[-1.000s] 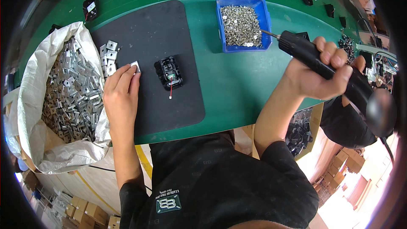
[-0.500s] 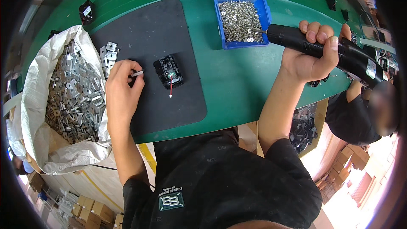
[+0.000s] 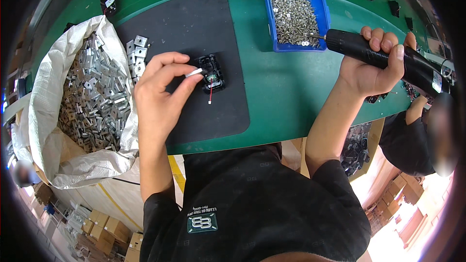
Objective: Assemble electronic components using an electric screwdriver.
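Note:
Between the thumb and fingers of my left hand (image 3: 162, 90) is a small silvery metal plate (image 3: 193, 73), held just beside a black plastic housing (image 3: 216, 75). That housing lies on the dark grey mat (image 3: 199, 116), with a green circuit board inside and a thin red wire with a white plug trailing toward me. My right hand (image 3: 371, 65) is wrapped around a black electric screwdriver (image 3: 357, 47). Its bit points left over the blue bin (image 3: 326, 24), where many silvery screws (image 3: 293, 19) lie. Whether a screw sits on the tip is hard to make out.
Left of the mat stands a white woven sack (image 3: 46, 97) full of metal plates (image 3: 94, 97). Several square plates (image 3: 138, 53) lie along the mat's left edge. More black housings (image 3: 109, 3) sit on the far green surface. A co-worker's dark sleeve (image 3: 405, 140) shows at right.
My left hand has moved right with the metal plate, from the mat's left side to the housing. The right hand still holds the screwdriver by the screw bin. The whole view has shifted slightly.

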The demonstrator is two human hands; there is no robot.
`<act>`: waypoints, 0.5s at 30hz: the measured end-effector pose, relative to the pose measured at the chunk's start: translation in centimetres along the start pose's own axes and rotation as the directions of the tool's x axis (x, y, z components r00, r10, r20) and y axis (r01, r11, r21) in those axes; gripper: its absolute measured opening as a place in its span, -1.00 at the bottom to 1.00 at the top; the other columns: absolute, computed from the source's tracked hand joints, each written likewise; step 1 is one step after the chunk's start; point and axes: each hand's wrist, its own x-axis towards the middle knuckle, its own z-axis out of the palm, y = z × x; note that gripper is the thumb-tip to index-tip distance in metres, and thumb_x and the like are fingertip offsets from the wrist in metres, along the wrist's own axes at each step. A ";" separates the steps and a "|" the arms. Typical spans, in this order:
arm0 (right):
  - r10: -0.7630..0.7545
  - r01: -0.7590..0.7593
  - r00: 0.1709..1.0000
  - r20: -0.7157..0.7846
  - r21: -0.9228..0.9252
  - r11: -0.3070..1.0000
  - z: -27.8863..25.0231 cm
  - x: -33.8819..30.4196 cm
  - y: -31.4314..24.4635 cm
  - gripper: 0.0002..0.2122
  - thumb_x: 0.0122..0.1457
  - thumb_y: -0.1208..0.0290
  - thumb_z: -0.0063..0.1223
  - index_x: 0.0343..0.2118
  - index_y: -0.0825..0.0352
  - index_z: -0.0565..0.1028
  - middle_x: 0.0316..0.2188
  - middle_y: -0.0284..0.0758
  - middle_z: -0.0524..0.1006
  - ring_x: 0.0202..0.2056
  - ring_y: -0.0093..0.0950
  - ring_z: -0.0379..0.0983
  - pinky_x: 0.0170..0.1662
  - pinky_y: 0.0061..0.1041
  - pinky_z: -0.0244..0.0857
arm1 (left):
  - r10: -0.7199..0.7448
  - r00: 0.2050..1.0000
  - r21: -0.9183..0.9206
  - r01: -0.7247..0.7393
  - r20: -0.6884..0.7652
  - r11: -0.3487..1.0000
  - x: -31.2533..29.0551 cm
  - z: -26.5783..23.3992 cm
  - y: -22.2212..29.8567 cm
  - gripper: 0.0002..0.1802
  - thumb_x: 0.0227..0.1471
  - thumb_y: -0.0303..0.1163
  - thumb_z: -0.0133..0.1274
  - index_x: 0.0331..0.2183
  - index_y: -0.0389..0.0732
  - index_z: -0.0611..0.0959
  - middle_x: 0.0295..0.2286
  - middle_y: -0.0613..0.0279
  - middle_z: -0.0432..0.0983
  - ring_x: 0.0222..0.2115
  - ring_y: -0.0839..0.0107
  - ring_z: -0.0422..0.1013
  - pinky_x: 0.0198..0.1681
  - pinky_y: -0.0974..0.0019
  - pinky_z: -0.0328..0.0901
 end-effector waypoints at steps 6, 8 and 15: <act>-0.020 0.020 1.000 0.012 0.014 1.000 0.1 -0.1 0.2 -0.51 0.07 0.46 0.02 0.08 0.41 0.18 -0.53 -0.29 0.43 -0.52 -0.46 0.35 -0.32 -0.27 0.30 | -0.002 0.999 0.093 -0.003 0.050 0.996 -0.7 1.6 -0.8 -0.80 -0.18 -0.59 0.29 -0.38 -0.31 0.70 -0.13 0.06 0.55 -0.17 0.25 0.50 -0.07 0.28 0.35; -0.015 0.014 1.000 0.013 0.024 1.000 0.2 -0.1 0.2 -0.50 0.07 0.47 0.01 0.09 0.41 0.17 -0.53 -0.29 0.43 -0.52 -0.46 0.35 -0.32 -0.27 0.30 | 0.038 0.998 0.145 -0.044 0.043 0.988 -0.7 1.9 -1.4 -0.81 -0.20 -0.58 0.29 -0.41 -0.31 0.68 -0.16 0.07 0.59 -0.15 0.23 0.51 -0.07 0.25 0.35; 0.029 -0.026 0.999 0.034 -0.086 0.996 1.2 -0.6 -0.3 -0.62 0.10 0.42 -0.03 0.01 0.21 0.28 -0.52 -0.41 0.39 -0.45 -0.53 0.28 -0.22 -0.38 0.19 | 0.041 0.999 0.123 -0.045 0.033 0.991 0.0 2.7 -1.3 -0.85 -0.20 -0.58 0.30 -0.52 -0.29 0.60 -0.20 0.07 0.62 -0.17 0.22 0.52 -0.06 0.26 0.34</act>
